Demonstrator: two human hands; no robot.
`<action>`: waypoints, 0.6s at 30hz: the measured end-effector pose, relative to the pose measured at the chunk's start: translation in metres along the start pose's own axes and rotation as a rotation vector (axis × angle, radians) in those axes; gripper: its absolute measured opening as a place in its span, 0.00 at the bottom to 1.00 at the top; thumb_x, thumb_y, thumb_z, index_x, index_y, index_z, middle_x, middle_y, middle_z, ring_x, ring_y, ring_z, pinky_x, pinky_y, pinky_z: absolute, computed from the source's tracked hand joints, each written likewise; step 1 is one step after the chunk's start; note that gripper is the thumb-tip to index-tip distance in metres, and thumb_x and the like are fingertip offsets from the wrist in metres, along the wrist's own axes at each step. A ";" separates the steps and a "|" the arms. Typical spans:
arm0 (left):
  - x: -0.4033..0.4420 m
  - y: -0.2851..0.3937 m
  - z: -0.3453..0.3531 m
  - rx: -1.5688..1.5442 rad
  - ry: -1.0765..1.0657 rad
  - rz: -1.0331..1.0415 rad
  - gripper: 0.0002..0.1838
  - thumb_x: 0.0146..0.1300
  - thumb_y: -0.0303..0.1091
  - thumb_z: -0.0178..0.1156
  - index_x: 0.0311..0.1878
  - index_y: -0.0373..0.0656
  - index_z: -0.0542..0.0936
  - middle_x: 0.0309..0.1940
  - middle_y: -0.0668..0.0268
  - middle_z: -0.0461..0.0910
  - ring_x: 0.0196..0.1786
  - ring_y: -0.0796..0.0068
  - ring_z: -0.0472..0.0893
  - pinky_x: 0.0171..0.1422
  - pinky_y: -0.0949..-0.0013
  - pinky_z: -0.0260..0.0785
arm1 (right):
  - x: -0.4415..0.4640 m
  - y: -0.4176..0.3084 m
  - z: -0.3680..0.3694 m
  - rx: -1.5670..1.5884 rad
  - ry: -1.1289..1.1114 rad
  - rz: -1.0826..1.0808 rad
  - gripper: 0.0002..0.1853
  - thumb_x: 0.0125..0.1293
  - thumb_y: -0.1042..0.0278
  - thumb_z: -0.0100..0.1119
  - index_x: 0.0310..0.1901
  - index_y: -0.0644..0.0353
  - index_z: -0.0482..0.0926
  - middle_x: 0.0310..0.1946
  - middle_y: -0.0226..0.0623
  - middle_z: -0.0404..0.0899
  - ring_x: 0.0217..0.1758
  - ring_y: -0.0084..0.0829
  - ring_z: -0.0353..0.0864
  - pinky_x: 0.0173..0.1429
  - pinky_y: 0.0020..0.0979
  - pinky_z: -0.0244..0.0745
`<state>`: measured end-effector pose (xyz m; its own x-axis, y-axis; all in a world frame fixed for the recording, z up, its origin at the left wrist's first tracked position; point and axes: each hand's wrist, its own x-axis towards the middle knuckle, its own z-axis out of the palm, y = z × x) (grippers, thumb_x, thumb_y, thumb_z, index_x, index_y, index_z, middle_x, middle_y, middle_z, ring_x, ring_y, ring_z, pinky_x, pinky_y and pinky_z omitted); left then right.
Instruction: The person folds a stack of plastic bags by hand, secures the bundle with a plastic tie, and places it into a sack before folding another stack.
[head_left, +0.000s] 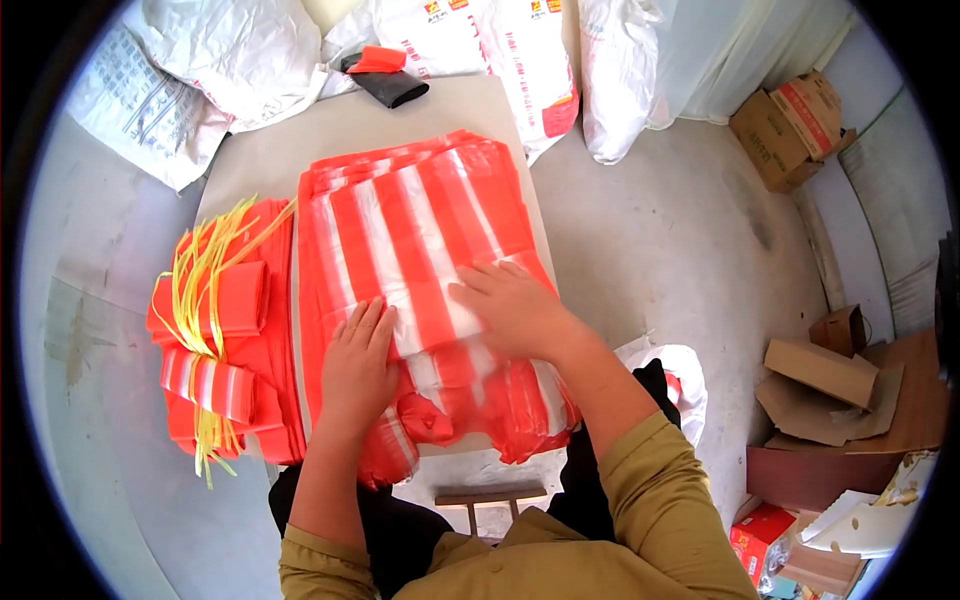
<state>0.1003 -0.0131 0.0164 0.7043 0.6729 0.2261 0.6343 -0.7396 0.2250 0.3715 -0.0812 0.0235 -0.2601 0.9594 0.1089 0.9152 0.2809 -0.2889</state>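
Note:
A stack of red-and-white striped plastic bags lies on the table in front of me. My left hand rests flat on its lower left part, fingers stretched out. Farther right, my right hand presses on the stripes with its fingers extended. Toward me, the bags' near ends are crumpled and hang at the table's front edge. To the left sit folded red plastic bags and a small striped bundle, with yellow ties draped over them.
The beige table holds a black roll with a red piece at the back. White woven sacks stand beyond it. Cardboard boxes sit at the far right, with opened cartons nearer. A white bag is beside my right leg.

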 end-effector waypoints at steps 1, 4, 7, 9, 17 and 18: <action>0.000 -0.003 0.001 0.021 0.010 0.007 0.33 0.57 0.24 0.65 0.69 0.41 0.77 0.72 0.53 0.76 0.76 0.52 0.72 0.77 0.50 0.66 | -0.002 0.003 -0.004 -0.010 -0.001 0.005 0.35 0.59 0.71 0.71 0.71 0.55 0.74 0.75 0.41 0.70 0.79 0.44 0.66 0.81 0.45 0.62; 0.000 -0.010 0.004 0.065 0.067 -0.007 0.29 0.56 0.23 0.63 0.65 0.40 0.79 0.67 0.53 0.80 0.71 0.52 0.77 0.72 0.52 0.72 | -0.006 0.018 -0.002 -0.051 0.036 0.011 0.29 0.59 0.71 0.69 0.65 0.55 0.79 0.72 0.40 0.75 0.76 0.43 0.72 0.78 0.46 0.66; -0.001 -0.016 0.003 0.101 0.151 -0.010 0.26 0.56 0.23 0.63 0.61 0.40 0.82 0.61 0.54 0.84 0.64 0.53 0.83 0.64 0.55 0.77 | -0.012 0.026 -0.013 0.010 0.053 0.153 0.24 0.59 0.75 0.68 0.59 0.55 0.83 0.65 0.40 0.81 0.72 0.43 0.77 0.74 0.46 0.71; -0.001 -0.014 0.000 0.084 0.151 -0.060 0.24 0.56 0.23 0.63 0.59 0.40 0.83 0.58 0.54 0.86 0.58 0.53 0.86 0.60 0.56 0.79 | -0.010 0.022 -0.035 0.029 0.024 0.328 0.21 0.59 0.76 0.68 0.55 0.56 0.84 0.61 0.41 0.83 0.69 0.44 0.78 0.73 0.45 0.73; -0.004 0.017 -0.028 -1.077 -0.078 -0.636 0.16 0.69 0.27 0.66 0.59 0.36 0.81 0.49 0.61 0.88 0.46 0.66 0.89 0.53 0.64 0.81 | 0.006 0.019 -0.039 0.443 1.088 0.281 0.24 0.75 0.69 0.61 0.70 0.60 0.70 0.68 0.45 0.75 0.60 0.39 0.83 0.64 0.39 0.78; -0.004 0.020 -0.025 -1.320 -0.116 -0.691 0.18 0.70 0.27 0.65 0.61 0.36 0.79 0.49 0.61 0.87 0.46 0.67 0.88 0.54 0.63 0.81 | 0.007 0.021 -0.029 0.719 1.010 0.324 0.26 0.78 0.67 0.59 0.73 0.59 0.66 0.69 0.43 0.72 0.61 0.36 0.81 0.65 0.37 0.76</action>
<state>0.1018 -0.0302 0.0433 0.4538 0.8234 -0.3406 0.1513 0.3055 0.9401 0.3976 -0.0698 0.0454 0.5796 0.6302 0.5167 0.4390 0.2927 -0.8495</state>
